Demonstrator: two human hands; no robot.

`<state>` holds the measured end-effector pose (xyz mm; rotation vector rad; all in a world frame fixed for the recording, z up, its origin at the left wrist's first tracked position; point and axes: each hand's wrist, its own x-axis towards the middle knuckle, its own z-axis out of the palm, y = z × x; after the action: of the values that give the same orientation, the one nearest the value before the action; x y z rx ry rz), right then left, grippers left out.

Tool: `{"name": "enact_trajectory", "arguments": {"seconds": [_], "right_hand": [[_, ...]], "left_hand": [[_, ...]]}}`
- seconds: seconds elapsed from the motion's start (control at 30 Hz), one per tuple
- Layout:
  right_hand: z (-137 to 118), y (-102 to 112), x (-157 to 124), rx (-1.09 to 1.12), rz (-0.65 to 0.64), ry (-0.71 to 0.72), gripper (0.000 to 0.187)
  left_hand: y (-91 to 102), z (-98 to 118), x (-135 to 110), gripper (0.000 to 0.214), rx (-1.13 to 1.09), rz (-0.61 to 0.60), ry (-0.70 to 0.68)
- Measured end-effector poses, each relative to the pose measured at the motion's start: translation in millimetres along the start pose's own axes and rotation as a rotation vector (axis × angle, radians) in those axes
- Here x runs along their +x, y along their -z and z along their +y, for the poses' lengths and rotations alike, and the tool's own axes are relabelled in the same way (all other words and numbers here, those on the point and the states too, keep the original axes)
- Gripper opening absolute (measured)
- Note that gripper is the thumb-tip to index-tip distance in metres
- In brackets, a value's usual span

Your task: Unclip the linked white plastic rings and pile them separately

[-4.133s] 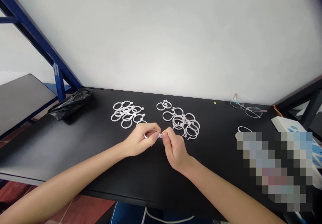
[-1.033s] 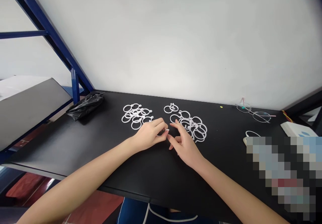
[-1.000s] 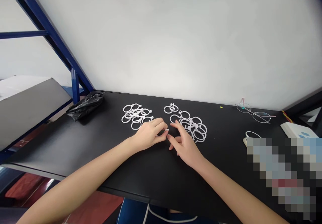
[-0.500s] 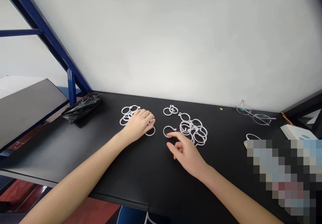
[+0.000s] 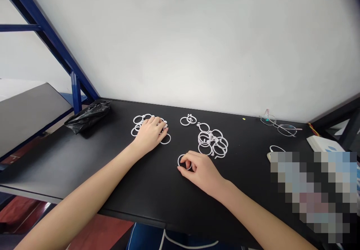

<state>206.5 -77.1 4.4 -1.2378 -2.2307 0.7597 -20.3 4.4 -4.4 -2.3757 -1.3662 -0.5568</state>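
Near the middle of the black tabletop, my right hand [image 5: 198,168] has its thumb and fingers curled around a single white curtain ring [image 5: 178,162], with part of the ring hidden by the fingers. My left hand [image 5: 150,133] lies palm down with fingers apart over a pile of similar white rings [image 5: 133,120] on the left. One ring [image 5: 170,139] of that pile sticks out beside the left thumb. Just beyond my right hand lies a larger tangle of white rings [image 5: 209,137]. A small group of joined rings [image 5: 185,125] is farther back, between the piles.
A crumpled black plastic bag [image 5: 88,118] lies at the back left, by a blue metal frame [image 5: 75,92]. On the right are eyeglasses [image 5: 287,130], a white box [image 5: 322,145] and a blurred-out item [image 5: 306,190]. A pale wall [image 5: 197,47] rises behind the table.
My right hand has drawn the single ring toward the table's front, away from the tangle, and its fingers have closed around it. My left hand stays on the left pile.
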Motion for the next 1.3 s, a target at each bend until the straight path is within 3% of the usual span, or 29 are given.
{"name": "enact_trajectory", "arguments": {"seconds": [0.23, 0.37, 0.53, 0.73, 0.83, 0.97, 1.07, 1.3], "right_hand": [[-0.6, -1.3, 0.3, 0.03, 0.06, 0.049, 0.023], [2.2, -0.4, 0.4, 0.097, 0.105, 0.027, 0.035], [4.2, 1.5, -1.1, 0.128, 0.148, 0.034, 0.043], [5.0, 0.1, -2.8, 0.089, 0.279, 0.352, 0.031], [5.0, -0.9, -3.2, 0.119, 0.315, 0.424, 0.02], [6.2, -2.0, -2.3, 0.086, 0.351, 0.488, 0.022], [7.9, -2.9, -1.6, 0.063, 0.357, 0.456, 0.021], [9.2, 0.5, 0.7, 0.135, 0.285, 0.428, 0.023]], "left_hand": [[2.9, 2.7, 1.2, 0.025, -0.026, -0.005, 0.036], [6.2, 5.4, 1.9, 0.022, -0.113, 0.059, 0.03], [11.8, 21.9, 2.7, 0.014, -0.295, 0.162, -0.123], [14.9, 41.0, 1.9, 0.013, -0.458, 0.392, -0.267], [16.4, 44.5, 1.2, 0.017, -0.492, 0.473, -0.315], [16.3, 47.7, 0.3, 0.017, -0.532, 0.446, -0.324], [14.2, 48.8, 0.1, 0.022, -0.558, 0.43, -0.31], [14.9, 45.3, 1.1, 0.028, -0.542, 0.435, -0.383]]}}
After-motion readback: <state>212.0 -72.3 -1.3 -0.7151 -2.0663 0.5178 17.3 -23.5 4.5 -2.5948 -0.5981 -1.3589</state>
